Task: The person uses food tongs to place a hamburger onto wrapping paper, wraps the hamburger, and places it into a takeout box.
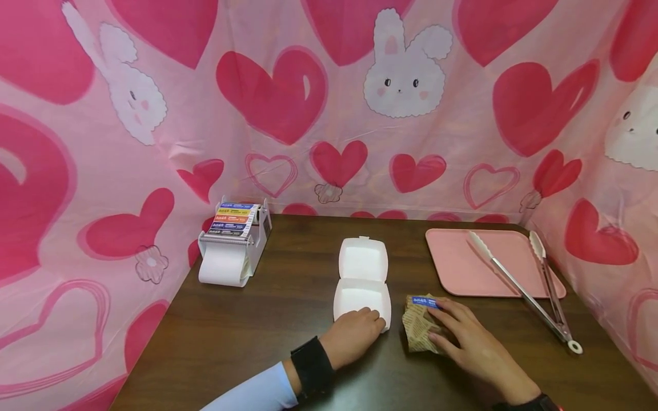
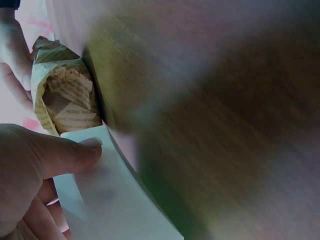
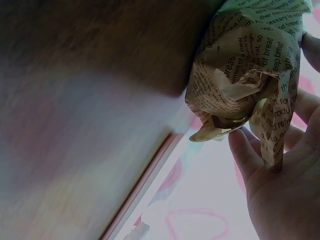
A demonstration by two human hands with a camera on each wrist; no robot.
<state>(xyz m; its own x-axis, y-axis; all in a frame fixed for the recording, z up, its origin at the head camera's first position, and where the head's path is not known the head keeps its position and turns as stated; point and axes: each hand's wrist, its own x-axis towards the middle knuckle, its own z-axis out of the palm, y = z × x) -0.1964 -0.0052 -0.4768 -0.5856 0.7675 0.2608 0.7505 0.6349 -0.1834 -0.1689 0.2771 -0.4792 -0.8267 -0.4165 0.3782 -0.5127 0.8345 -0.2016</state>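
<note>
A white clamshell box (image 1: 362,260) stands opened on the table with its lid folded back. My left hand (image 1: 356,335) pinches the box's near wall, thumb on the outside and the other fingers over the rim; the thumb (image 2: 75,155) shows against the white wall in the left wrist view. To the right of the box sits a package in brown printed paper (image 1: 418,328) with a blue label (image 1: 424,301) on top. My right hand (image 1: 470,342) holds this package from its right side, thumb and fingers spread around the crumpled paper (image 3: 245,65). Its folded end gapes a little in the wrist views.
At the back left stands a label dispenser (image 1: 233,242) with coloured label rolls. A pink tray (image 1: 483,279) lies at the right, with silver tongs (image 1: 514,279) and brownish tongs (image 1: 552,285) across it. A pink heart-patterned cloth (image 1: 349,125) lines the table's back and sides.
</note>
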